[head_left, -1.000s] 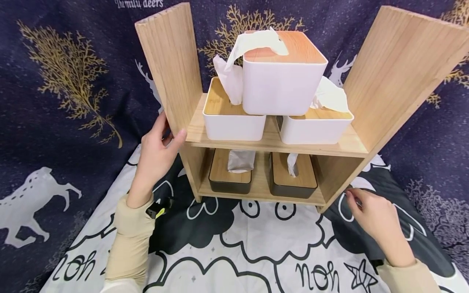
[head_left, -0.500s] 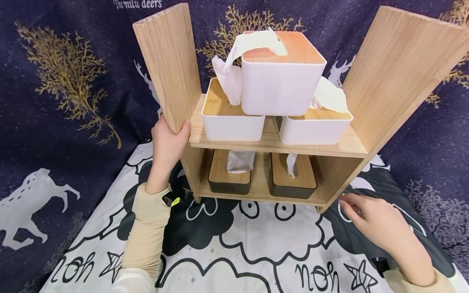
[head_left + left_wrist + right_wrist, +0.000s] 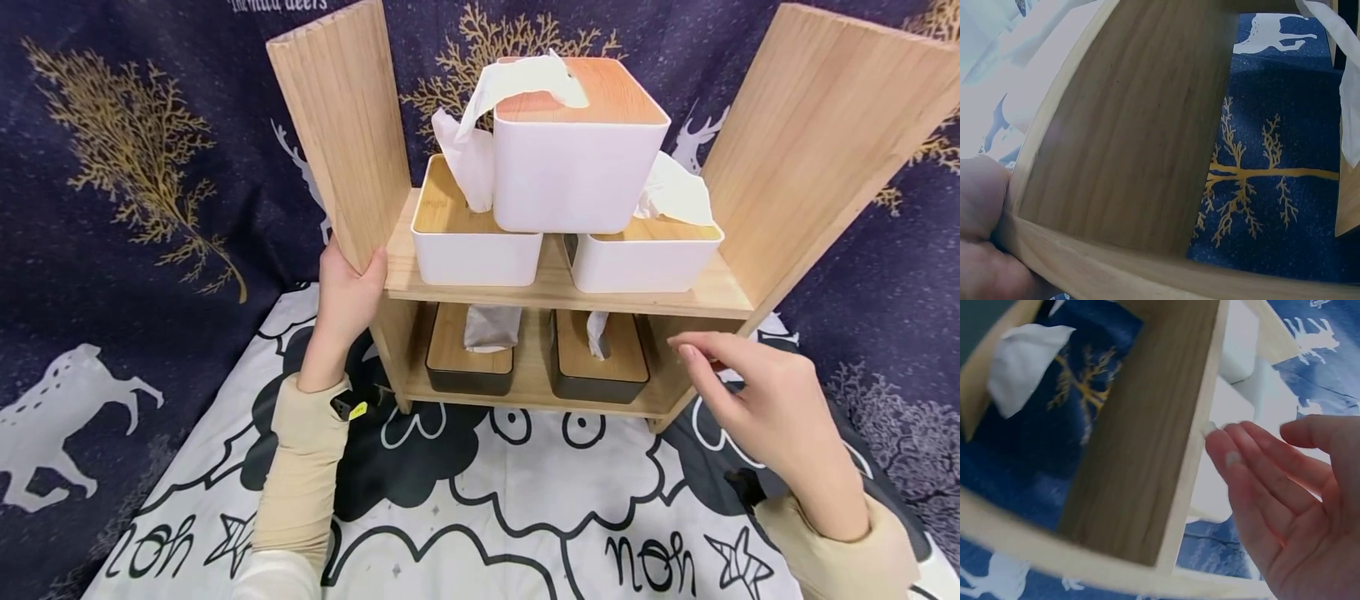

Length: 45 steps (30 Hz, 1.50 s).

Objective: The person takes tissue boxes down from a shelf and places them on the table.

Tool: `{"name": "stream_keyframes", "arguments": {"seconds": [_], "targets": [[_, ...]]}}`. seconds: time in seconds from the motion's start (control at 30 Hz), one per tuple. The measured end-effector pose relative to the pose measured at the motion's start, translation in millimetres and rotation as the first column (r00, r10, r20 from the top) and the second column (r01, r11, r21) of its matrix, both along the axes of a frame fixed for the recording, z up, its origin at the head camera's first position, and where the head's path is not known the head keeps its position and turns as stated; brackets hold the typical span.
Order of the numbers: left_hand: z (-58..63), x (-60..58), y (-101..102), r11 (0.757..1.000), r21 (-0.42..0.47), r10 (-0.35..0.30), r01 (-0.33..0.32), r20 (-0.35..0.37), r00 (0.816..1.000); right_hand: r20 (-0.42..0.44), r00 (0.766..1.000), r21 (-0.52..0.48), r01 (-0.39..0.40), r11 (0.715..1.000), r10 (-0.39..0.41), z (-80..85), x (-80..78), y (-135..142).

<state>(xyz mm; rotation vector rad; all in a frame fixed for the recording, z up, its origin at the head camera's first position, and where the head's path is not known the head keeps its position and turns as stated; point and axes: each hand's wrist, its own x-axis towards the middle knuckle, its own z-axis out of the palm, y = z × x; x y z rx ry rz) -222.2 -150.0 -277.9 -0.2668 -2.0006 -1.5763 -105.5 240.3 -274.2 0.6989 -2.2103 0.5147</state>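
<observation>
A two-tier wooden shelf [image 3: 555, 294] stands upright in the head view. My left hand [image 3: 351, 287] grips its left side panel at middle-board height, thumb in front and fingers going out of sight behind. In the left wrist view, part of that hand [image 3: 985, 231] lies against the wood edge. My right hand [image 3: 776, 400] hovers before the right side panel, fingers loosely bent, holding nothing. From the right wrist, its fingertips [image 3: 1210, 431] overlap the middle board's edge. Two white tissue boxes [image 3: 476, 258] sit on that board, with a taller white tissue box [image 3: 577, 175] resting across them.
On the lower board are two dark tissue boxes with wooden lids, a left one [image 3: 468, 382] and a right one [image 3: 600, 390]. A black-and-white patterned sheet [image 3: 555, 492] lies under the shelf. Behind hangs a dark blue cloth [image 3: 135, 167] with deer and golden branches.
My left hand has moved right and closed round the left side panel. My right hand has risen from low beside the shelf to in front of the right panel.
</observation>
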Motion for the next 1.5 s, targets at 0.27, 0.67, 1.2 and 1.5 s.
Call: {"name": "stream_keyframes", "arguments": {"seconds": [0.27, 0.67, 1.2, 1.5], "targets": [[-1.1, 0.1, 1, 1.000, -0.002, -0.008, 0.008, 0.002, 1.000, -0.086, 0.996, -0.186, -0.049, 0.981, 0.033, 19.1, -10.7, -26], [0.4, 1.0, 2, 1.000, 0.013, -0.015, 0.015, -0.016, 1.000, -0.243, 0.970, -0.479, -0.126, 0.869, 0.007, 46.4, -26.4, -67], [-0.9, 2.5, 2, 0.999, 0.028, -0.021, 0.021, -0.018, 1.000, -0.183, 0.975, -0.536, 0.011, 0.844, -0.129, 66.2, -58.7, -128], [-1.8, 0.3, 2, 0.997, 0.061, -0.052, 0.055, -0.047, 0.998, -0.090, 0.983, -0.560, 0.082, 0.824, -0.159, 67.7, -74.0, -151]]}}
